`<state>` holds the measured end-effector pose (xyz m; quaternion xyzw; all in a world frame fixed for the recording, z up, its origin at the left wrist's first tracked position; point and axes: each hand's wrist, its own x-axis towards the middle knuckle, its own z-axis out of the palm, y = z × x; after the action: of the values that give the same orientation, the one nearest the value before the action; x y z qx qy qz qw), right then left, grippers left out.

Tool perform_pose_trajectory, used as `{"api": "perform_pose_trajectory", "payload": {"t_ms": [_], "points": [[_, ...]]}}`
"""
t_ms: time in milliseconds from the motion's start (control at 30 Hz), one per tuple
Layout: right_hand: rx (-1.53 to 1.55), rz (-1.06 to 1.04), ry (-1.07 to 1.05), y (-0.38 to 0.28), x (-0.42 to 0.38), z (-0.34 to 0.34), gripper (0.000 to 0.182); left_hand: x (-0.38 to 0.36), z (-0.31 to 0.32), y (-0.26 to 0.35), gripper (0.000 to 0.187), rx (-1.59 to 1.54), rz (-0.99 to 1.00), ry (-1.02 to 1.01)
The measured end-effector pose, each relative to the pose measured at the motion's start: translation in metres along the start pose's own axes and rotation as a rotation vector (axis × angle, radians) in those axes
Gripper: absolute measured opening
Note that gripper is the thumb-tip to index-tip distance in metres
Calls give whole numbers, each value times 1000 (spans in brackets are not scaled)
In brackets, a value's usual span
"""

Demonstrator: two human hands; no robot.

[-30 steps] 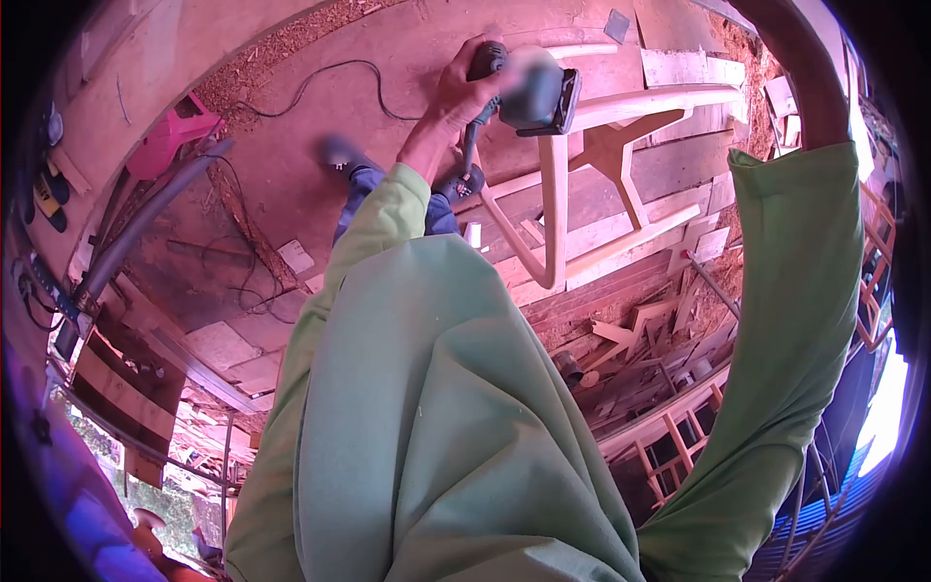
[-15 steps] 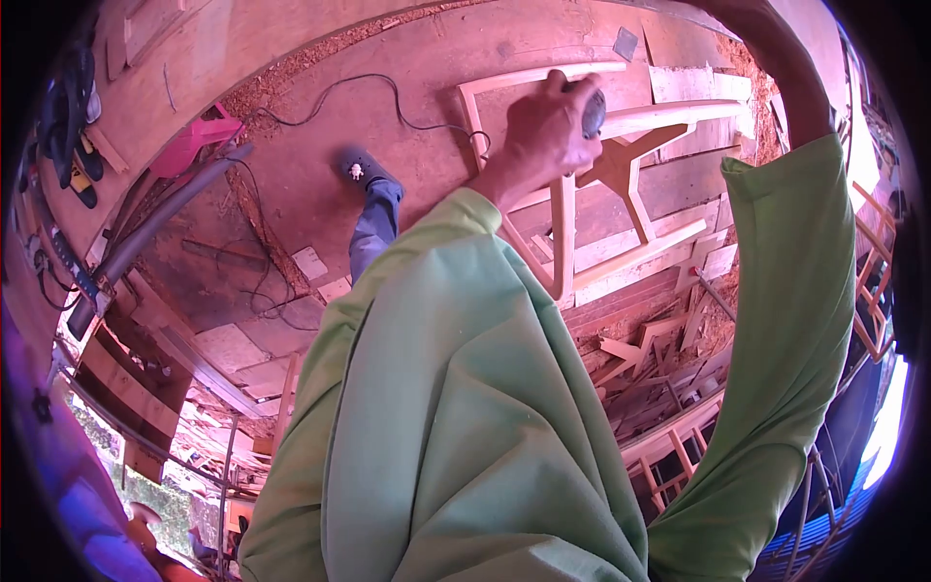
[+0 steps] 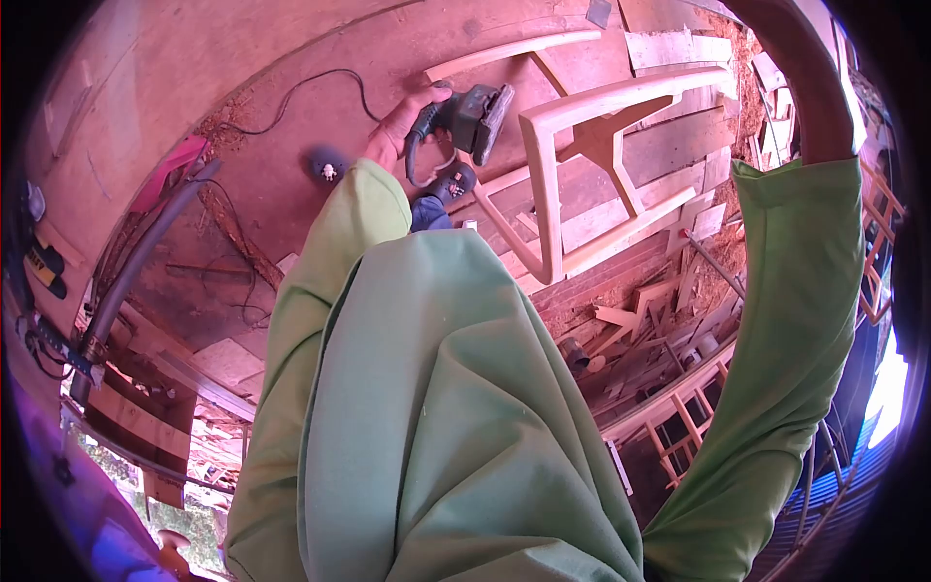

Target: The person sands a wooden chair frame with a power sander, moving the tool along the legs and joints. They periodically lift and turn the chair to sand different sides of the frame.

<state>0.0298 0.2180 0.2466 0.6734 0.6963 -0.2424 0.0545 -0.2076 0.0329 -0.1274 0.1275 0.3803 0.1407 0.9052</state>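
My left hand (image 3: 396, 128) is wrapped round the handle of a dark green and black power sander (image 3: 470, 118). The tool is tilted on its side, its flat pad facing right, clear of the wood. Just right of it lies a pale wooden chair frame (image 3: 545, 184) with a rounded rail and crossed braces. On the right, my right forearm (image 3: 819, 107) reaches past the top edge, so the hand itself is out of the picture.
A black cord (image 3: 335, 72) curves over the floor. Two dark shoes (image 3: 328, 167) stand near the sander. Flat boards (image 3: 669, 145) lie under the frame, with wood scraps (image 3: 630, 325) below. A grey pipe (image 3: 136, 262) and pink object (image 3: 173, 173) are at left.
My left hand has moved left, away from the chair frame, and the sander has turned so its side and pad show. A second shoe has come into view. The scene has shifted slightly left.
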Motion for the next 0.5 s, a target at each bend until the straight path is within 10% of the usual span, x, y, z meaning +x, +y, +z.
{"api": "perform_pose_trajectory", "payload": {"t_ms": [500], "points": [[69,-112,13,7,7,6,47,-42,114,-118,47,-783,433,460]]}}
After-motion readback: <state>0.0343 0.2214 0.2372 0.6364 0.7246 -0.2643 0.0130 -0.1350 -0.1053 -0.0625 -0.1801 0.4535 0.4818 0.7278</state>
